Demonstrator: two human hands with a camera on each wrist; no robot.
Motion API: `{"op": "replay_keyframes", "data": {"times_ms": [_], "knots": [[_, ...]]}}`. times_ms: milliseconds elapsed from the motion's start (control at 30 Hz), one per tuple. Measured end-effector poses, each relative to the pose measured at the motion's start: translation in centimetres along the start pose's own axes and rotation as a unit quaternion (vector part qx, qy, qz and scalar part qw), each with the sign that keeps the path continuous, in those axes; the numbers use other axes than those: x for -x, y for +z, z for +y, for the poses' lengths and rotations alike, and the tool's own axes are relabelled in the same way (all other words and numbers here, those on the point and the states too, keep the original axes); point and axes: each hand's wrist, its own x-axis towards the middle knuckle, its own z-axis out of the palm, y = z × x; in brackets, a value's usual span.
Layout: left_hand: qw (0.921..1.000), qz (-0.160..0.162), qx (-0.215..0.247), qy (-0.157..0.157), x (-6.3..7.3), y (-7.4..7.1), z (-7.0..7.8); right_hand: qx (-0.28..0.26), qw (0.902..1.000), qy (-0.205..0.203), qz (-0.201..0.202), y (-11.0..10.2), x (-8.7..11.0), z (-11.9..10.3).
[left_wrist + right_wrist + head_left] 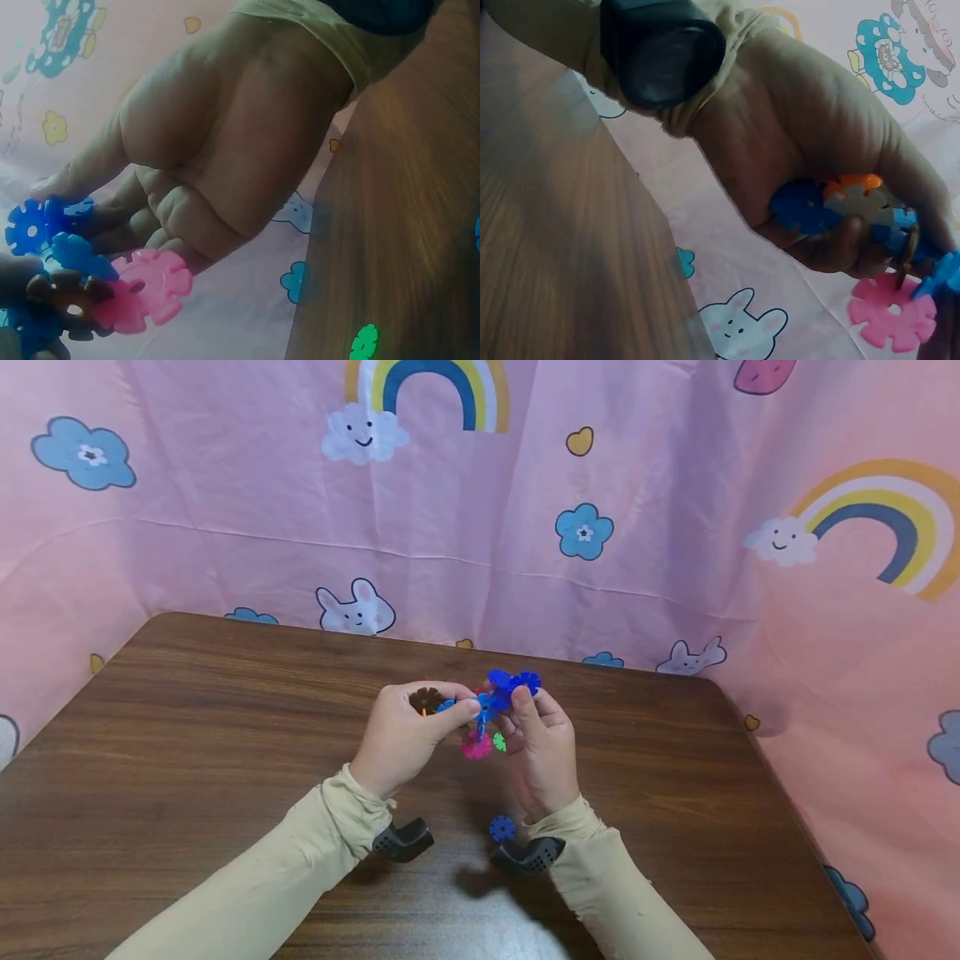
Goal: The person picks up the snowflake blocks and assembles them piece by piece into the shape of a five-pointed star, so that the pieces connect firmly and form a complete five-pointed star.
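Above the table, both hands meet at a joined cluster of notched plastic snowflake discs. My left hand grips its brown disc end, thumb on a light blue disc. With thumb and fingers, my right hand pinches the dark blue discs. A pink disc hangs below the joined pieces, also seen as a pink disc in the left wrist view. Orange and blue discs lie against the left palm in the right wrist view. Fingers hide part of the cluster.
A loose blue disc lies on the brown wooden table between the forearms. A green disc is on the tabletop in the left wrist view. Behind the table hangs a pink printed curtain.
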Motion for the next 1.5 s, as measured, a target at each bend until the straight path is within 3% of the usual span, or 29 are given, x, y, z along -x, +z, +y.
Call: {"op": "replay_keyframes", "data": {"times_ms": [200, 400, 533, 733, 1000, 1267, 1500], "knots": [[1.0, -0.005, -0.004, -0.004, 0.1, 0.0, 0.2, 0.01, 0.9998, -0.017, 0.003, 0.1, 0.1, -0.1], [0.9979, -0.023, 0.058, -0.015, -0.2, -0.3, -0.1, 0.028, 0.9987, -0.015, -0.04, -0.6, -0.3, -1.1], [0.9964, -0.03, 0.069, -0.039, -0.5, -0.5, -0.4, 0.064, 0.9961, 0.016, -0.058, -1.4, -0.7, -1.6], [0.9947, -0.044, 0.064, -0.067, -0.6, -0.7, -0.8, 0.147, 0.9837, 0.076, -0.07, -1.6, -0.9, -1.9], [0.9909, -0.066, 0.108, -0.046, -0.7, -1.0, -0.6, 0.18, 0.9813, 0.036, -0.059, -1.5, -1.2, -1.7], [0.9917, -0.084, 0.084, -0.049, -1.0, -1.4, -1.1, 0.191, 0.9804, 0.032, -0.035, -2.3, -1.6, -1.4], [0.9952, -0.049, 0.077, -0.036, -1.8, -1.8, -1.9, 0.185, 0.982, 0.027, -0.026, -2.9, -2.1, -0.8]]}}
